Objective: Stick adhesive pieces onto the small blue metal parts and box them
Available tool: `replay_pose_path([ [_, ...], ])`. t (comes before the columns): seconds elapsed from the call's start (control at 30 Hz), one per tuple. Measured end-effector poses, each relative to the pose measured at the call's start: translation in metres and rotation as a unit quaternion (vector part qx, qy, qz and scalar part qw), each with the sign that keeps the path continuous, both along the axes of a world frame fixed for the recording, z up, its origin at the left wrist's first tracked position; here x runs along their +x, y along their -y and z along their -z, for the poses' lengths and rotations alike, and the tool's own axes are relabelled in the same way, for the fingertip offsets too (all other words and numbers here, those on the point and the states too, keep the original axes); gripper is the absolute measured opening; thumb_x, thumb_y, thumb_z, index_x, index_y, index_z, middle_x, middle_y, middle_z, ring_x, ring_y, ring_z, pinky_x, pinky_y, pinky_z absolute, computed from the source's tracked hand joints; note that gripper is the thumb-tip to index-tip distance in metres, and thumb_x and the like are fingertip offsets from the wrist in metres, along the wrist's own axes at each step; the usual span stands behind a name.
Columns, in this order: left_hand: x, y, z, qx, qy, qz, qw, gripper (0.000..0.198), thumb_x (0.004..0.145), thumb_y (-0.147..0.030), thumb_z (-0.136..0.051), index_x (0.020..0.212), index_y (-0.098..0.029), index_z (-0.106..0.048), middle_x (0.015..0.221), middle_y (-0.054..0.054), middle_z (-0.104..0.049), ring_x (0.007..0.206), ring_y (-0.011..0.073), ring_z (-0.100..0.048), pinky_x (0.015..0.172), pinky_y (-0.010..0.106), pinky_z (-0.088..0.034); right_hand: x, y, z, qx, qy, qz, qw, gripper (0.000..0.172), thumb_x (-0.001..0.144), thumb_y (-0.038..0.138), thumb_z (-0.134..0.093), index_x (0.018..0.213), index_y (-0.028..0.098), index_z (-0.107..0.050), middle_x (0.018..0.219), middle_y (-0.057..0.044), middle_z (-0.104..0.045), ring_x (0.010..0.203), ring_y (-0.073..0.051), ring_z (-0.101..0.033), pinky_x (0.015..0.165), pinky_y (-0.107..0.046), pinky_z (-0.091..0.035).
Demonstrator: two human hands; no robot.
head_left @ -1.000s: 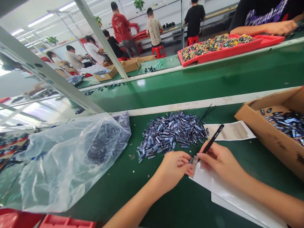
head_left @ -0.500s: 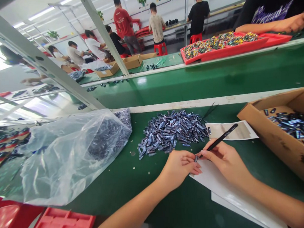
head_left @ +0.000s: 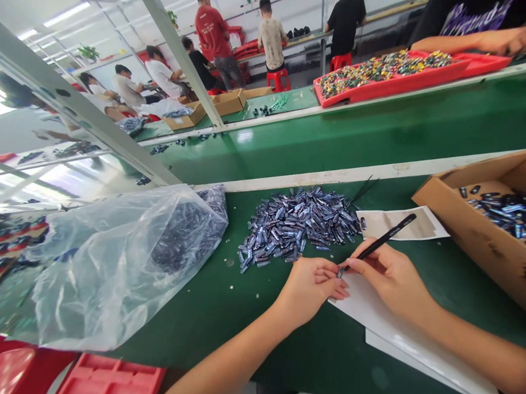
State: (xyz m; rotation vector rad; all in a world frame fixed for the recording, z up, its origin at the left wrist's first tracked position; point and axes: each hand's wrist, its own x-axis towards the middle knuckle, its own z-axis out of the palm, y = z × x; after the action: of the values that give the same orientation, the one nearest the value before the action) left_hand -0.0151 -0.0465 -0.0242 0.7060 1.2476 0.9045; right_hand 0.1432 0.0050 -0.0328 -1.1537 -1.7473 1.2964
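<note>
Between thumb and fingers, my left hand [head_left: 309,290] pinches a small dark shiny plastic piece [head_left: 340,272], mostly hidden by the fingertips. My right hand [head_left: 387,273] grips black tweezers [head_left: 386,233] like a pen, their tip at that piece. Both hands meet over the near end of a white sheet [head_left: 396,334] on the green bench. Just beyond my left hand lies a heap of glossy blue-black plastic pieces [head_left: 299,224]. A smaller paper sheet [head_left: 400,223] lies behind my right hand, with one dark piece at its left edge.
A clear plastic bag [head_left: 114,266] of similar pieces lies left. At right stands a cardboard box [head_left: 472,244] holding more. Red trays [head_left: 114,378] sit at the lower left. Across the green belt [head_left: 334,136], a red tray [head_left: 387,89] carries colourful parts beside a co-worker's arm [head_left: 471,43].
The tweezers and my right hand have shifted very slightly at the small piece. My left hand keeps its pinch. The camera view has tilted a little.
</note>
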Motion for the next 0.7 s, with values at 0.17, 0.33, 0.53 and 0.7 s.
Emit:
replay_pose_path([
  [0.17,0.000,0.001,0.002,0.002,0.016,-0.004,1.000,0.020,0.066,-0.016,-0.069,0.082,-0.007,-0.059,0.069,0.006,-0.066,0.063,0.0150,-0.068,0.064,0.025,-0.055,0.000,0.003,0.000,0.036,0.024,0.008,0.999,0.013,0.083,0.031,-0.059,0.074,0.022,-0.058,0.069,-0.002,-0.067,0.064,-0.019,-0.067,0.055,-0.028,-0.052],
  [0.33,0.000,0.001,-0.008,0.016,0.051,-0.020,0.998,0.027,0.067,-0.024,-0.073,0.084,-0.006,-0.061,0.069,0.006,-0.067,0.063,0.0156,-0.069,0.065,0.025,-0.056,0.004,0.010,0.009,0.181,-0.023,-0.018,0.983,0.005,0.087,0.020,-0.056,0.083,0.022,-0.059,0.078,-0.002,-0.069,0.073,-0.018,-0.070,0.061,-0.027,-0.057],
  [0.53,0.002,0.001,-0.013,0.035,0.042,-0.018,0.998,0.026,0.073,-0.030,-0.069,0.083,-0.007,-0.060,0.065,0.006,-0.066,0.059,0.0156,-0.068,0.064,0.026,-0.057,0.007,0.016,0.012,0.264,-0.097,-0.037,0.959,0.023,0.084,0.008,-0.057,0.097,0.026,-0.058,0.092,-0.003,-0.068,0.091,-0.020,-0.069,0.075,-0.032,-0.059],
  [0.7,-0.007,-0.007,-0.021,0.119,-0.115,0.007,0.986,0.013,0.078,-0.023,-0.059,0.082,-0.010,-0.060,0.069,0.006,-0.068,0.059,0.0141,-0.067,0.059,0.024,-0.055,0.005,0.011,0.002,0.127,-0.126,0.083,0.980,0.006,0.085,0.021,-0.060,0.090,0.024,-0.058,0.085,-0.003,-0.069,0.076,-0.019,-0.071,0.067,-0.030,-0.060],
])
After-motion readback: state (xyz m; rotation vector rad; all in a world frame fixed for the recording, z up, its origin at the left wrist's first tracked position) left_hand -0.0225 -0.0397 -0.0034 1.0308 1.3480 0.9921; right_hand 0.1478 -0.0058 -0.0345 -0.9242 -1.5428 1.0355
